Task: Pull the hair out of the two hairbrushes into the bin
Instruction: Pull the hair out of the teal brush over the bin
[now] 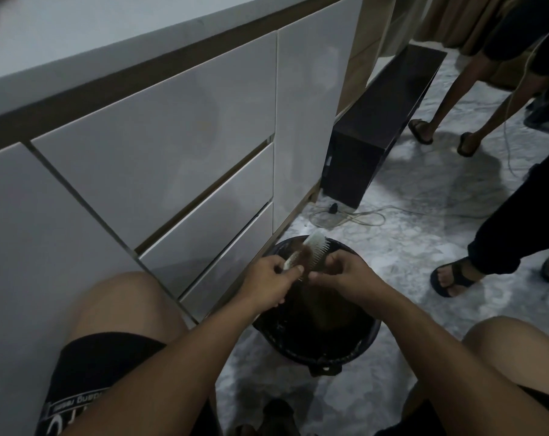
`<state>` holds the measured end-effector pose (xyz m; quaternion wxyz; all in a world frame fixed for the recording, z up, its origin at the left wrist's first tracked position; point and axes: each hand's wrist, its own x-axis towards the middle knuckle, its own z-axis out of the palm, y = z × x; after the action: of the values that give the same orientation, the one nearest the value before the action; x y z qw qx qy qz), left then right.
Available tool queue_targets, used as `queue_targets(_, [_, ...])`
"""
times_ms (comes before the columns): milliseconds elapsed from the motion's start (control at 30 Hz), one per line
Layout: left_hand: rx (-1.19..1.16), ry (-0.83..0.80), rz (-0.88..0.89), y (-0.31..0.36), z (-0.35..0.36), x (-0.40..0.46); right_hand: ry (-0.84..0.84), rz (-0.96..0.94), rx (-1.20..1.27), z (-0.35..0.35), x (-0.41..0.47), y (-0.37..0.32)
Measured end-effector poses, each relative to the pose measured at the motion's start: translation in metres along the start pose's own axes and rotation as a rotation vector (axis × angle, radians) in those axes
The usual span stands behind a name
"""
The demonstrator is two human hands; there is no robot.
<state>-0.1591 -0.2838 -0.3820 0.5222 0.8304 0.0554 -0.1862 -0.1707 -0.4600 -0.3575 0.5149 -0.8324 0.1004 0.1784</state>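
Hairbrush: pale, with white bristles, held at centre frame directly above the bin, its head tilted up toward the upper right. A clump of brown hair clings to the bristles on its left side. Only one brush can be made out.

Left hand: closed around the lower end of the hairbrush, fingers curled over the handle, thumb laid on top.

Right hand: fingers pinched together at the bristles on the brush's right side; whether hair sits between the fingertips cannot be told.

Bin: black, round, on the floor below both hands, between the seated person's bare knees. A brownish mass lies in its dark interior, too dim to identify.

Cabinet: glossy white drawer fronts with a brown strip above, filling the left and upper left of the frame, just beside the bin.

Floor: grey marbled, lower centre to right.

Black box: long and dark, lying on the floor along the cabinet's far end, upper centre right.

Cables: pale loops on the floor near the box's near end, beyond the bin.

Bystanders: two pairs of legs at the right edge, in dark sandals, one pair upper right, one mid right.
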Motion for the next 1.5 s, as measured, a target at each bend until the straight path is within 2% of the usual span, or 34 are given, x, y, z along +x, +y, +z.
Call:
queue_targets(100, [0.014,0.022,-0.002,0.0,-0.003,0.0,0.036,0.008,-0.03,-0.002,0.004,0.0])
queue_targets(300, [0.103,0.275,-0.042,-0.015,-0.017,0.015,0.101,-0.019,-0.391,0.006,0.016,0.004])
queue_targets(433, [0.093,0.336,-0.045,-0.016,-0.017,0.013,0.133,0.033,-0.479,0.008,0.011,0.006])
queue_targets(567, [0.064,0.309,-0.057,-0.016,-0.014,0.008,0.112,0.098,-0.418,0.012,0.014,0.01])
queue_targets(700, [0.072,0.292,-0.025,-0.014,-0.013,0.007,0.007,0.147,-0.31,0.02,0.016,0.012])
queue_targets(867, [0.1,0.204,-0.106,-0.019,-0.011,0.01,-0.091,0.168,-0.315,0.025,0.019,0.014])
queue_targets(1100, [0.099,0.113,-0.084,-0.017,-0.007,0.008,-0.005,0.131,-0.256,0.019,0.023,0.009])
queue_targets(1333, [0.032,0.023,-0.109,-0.011,-0.001,0.005,-0.072,0.169,0.222,0.025,0.019,0.0])
queue_targets(1500, [-0.039,-0.012,-0.131,-0.008,-0.001,0.003,-0.107,0.153,0.227,0.024,0.017,-0.002])
